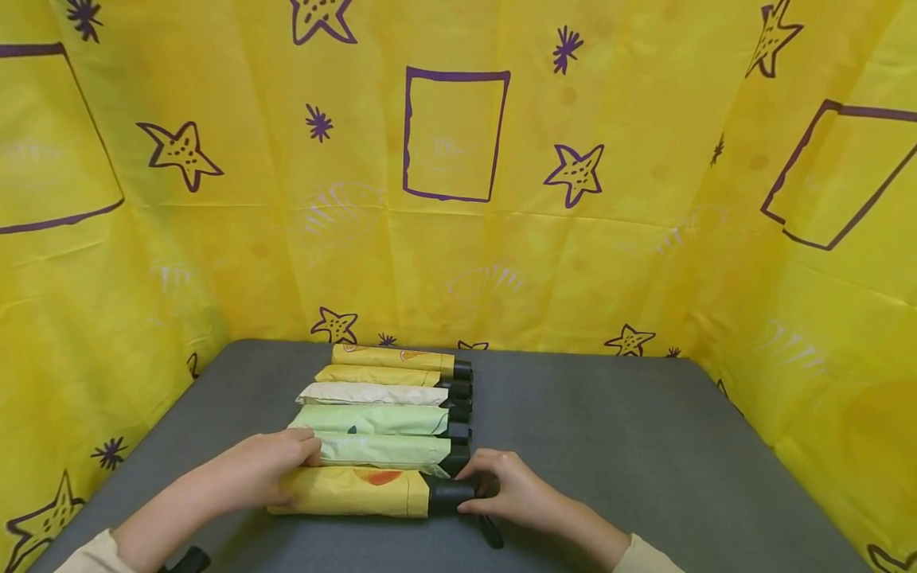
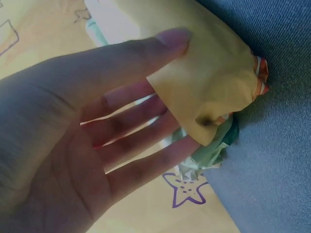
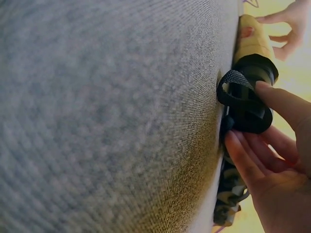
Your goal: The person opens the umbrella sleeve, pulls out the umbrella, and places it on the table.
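Gripping yellow umbrella near its left end with left hand, pinching its black handle with right hand. Lying on grey table, just beside row of five umbrellas. Judging from row, mostly done with lining-up; perhaps remaining only to straighten and release sixth. Cannot identify dark object at lower left.
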Motion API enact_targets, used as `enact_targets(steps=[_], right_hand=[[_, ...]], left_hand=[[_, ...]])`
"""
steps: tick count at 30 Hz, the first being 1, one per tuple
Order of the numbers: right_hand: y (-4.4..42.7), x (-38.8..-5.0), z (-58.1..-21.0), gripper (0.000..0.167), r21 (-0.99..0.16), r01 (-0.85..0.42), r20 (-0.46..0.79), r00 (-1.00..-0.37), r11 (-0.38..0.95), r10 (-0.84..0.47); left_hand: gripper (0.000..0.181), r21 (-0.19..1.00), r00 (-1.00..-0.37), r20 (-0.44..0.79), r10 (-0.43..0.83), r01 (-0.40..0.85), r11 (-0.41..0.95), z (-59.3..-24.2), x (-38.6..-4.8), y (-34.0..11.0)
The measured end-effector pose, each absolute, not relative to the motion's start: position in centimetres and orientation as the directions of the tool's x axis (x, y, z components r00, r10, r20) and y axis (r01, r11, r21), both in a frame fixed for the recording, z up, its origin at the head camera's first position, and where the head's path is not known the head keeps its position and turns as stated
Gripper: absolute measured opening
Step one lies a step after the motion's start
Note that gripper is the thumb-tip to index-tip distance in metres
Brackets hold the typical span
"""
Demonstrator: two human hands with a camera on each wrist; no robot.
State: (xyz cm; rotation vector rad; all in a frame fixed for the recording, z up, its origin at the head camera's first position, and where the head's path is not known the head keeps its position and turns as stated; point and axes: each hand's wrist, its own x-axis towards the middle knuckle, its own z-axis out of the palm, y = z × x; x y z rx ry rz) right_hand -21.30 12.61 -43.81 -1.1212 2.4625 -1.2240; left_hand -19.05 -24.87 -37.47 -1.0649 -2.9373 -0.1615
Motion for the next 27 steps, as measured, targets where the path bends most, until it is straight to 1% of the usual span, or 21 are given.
enact_targets(steps=[6, 11, 16, 21, 23, 27], right_hand=[[12.6, -21.3, -43.7, 0.026, -0.744, -0.548, 0.161, -0.703, 0.383, -0.692], [12.6, -21.3, -43.7, 0.025, -0.738, -0.561, 0.178, -0.697, 0.374, -0.695], [12.7, -21.3, -43.7, 0.025, -0.744, -0.554, 0.172, -0.699, 0.374, -0.694], [12.8, -21.3, -43.7, 0.025, -0.751, -0.539, 0.157, -0.708, 0.382, -0.688], [12.8, -21.3, -43.7, 0.025, -0.749, -0.54, 0.159, -0.708, 0.384, -0.688], [12.9, -21.3, -43.9, 0.026, -0.751, -0.544, 0.168, -0.706, 0.375, -0.688]], left_hand=[[0.051, 0.061, -0.76, 0.076, 0.645, 0.649, 0.758, -37.5, -18.9, -24.7], [0.05, 0.09, -0.762, 0.053, 0.645, 0.647, 0.757, -37.5, -19.0, -24.7], [0.049, 0.175, -0.751, 0.036, 0.659, 0.654, 0.736, -37.6, -19.4, -25.3], [0.047, 0.316, -0.733, 0.048, 0.678, 0.655, 0.686, -37.9, -19.8, -26.1], [0.045, 0.368, -0.723, 0.064, 0.688, 0.658, 0.657, -38.0, -20.0, -26.4], [0.044, 0.424, -0.684, 0.136, 0.716, 0.694, 0.582, -38.5, -20.3, -27.2]])
